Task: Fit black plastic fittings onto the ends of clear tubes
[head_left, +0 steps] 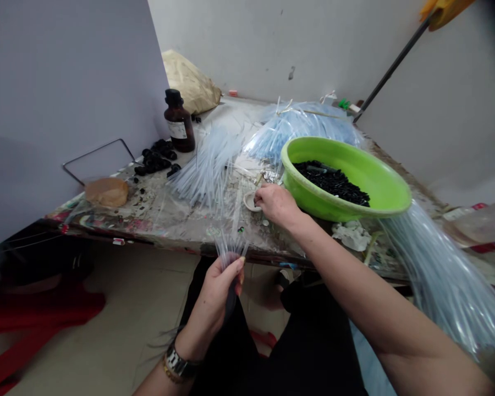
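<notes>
My left hand (223,286) is closed around a bundle of thin clear plastic tubes (230,242), whose ends fan out above the thumb near the table's front edge. With its fingers pinched together, my right hand (275,202) reaches to a small white dish (251,202); what lies between the fingertips is too small to name. Just right of that hand stands a green basin (390,190) with many small black pieces (334,184) inside. A loose pile of clear tubes (208,165) lies on the table behind the dish, to its left.
A brown bottle (179,121) stands at the back left beside black caps (157,157). Another tube bundle (301,129) lies behind the basin, and a long one (449,280) hangs over the right edge. Crumpled white paper (352,235) sits before the basin. The table (157,225) is stained.
</notes>
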